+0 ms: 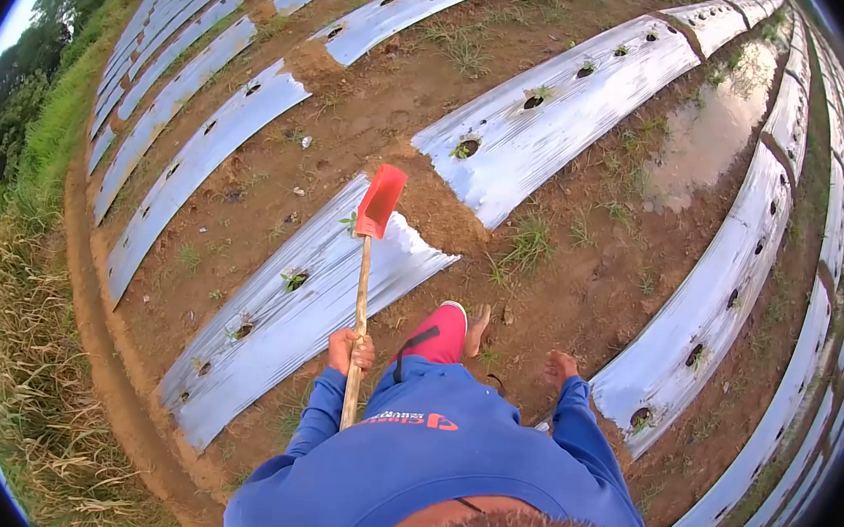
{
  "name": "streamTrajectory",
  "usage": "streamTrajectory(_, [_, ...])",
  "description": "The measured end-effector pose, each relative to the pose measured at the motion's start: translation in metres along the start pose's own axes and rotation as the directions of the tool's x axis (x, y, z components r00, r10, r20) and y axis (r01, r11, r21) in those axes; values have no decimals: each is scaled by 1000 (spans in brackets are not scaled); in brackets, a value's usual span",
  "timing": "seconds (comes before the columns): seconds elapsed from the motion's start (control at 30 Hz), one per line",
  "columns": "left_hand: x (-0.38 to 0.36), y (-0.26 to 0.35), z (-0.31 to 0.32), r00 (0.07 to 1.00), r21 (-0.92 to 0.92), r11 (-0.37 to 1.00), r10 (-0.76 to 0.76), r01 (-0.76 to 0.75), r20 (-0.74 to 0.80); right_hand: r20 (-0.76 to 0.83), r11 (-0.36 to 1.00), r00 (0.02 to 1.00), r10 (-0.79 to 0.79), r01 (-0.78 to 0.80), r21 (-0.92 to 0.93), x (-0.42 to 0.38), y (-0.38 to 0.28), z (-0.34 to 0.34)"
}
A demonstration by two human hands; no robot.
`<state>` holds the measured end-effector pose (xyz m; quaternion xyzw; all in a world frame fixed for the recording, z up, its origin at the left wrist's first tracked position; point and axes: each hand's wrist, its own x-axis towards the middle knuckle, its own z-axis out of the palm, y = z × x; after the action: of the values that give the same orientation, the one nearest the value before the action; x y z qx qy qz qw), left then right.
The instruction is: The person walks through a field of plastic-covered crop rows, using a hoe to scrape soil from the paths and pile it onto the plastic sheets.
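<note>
Across the muddy field (571, 287), long raised rows run from near to far, capped in silvery plastic mulch film. One near film strip (301, 323) lies ahead of you on the left; past a bare gap of soil (456, 221), a far film strip (576, 111) carries on to the right. Farther right a puddle (709, 138) stands between rows.

You wear a blue sweatshirt (424, 474). The wooden-handled digging tool (362, 293) points away from you, its red blade (381, 202) over the far, ragged end of the near strip; whether it touches the film you cannot tell from this view. Your left hand (350, 351) is wrapped round the handle; your right hand (561, 367) hangs out to the right, fingers curled, and whether it holds anything cannot be told.

A careless swing could tear the film or clip the seedling (349, 222) just left of the blade. A blow pulled too near could catch your bare foot (477, 331), and wet soil could make you slip.

On your chest, a red emblem (442, 422) sits beside white lettering too small and distorted to read surely.
</note>
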<state>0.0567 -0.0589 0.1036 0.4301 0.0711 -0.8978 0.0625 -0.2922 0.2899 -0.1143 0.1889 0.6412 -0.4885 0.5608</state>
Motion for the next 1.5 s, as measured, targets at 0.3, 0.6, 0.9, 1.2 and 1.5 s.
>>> streamTrajectory(0.3, [195,5,167,982,314,931,-184,186,-37,-59,997,998,26,-21,75,-39,-36,-83])
streamTrajectory(0.6, [344,-21,373,913,459,802,-405,383,-55,-368,856,930,-21,207,474,-37,-158,-139])
streamTrajectory(0.9, [481,-98,535,854,518,710,-514,476,-80,-68,801,988,136,-70,594,102,-232,-260])
streamTrajectory(1.2, [620,-167,700,844,516,679,-501,521,-192,-169,751,985,37,84,655,172,-442,-437])
streamTrajectory(1.5, [816,-225,870,799,445,669,-552,596,-239,-500,718,864,-61,386,579,217,-562,-576])
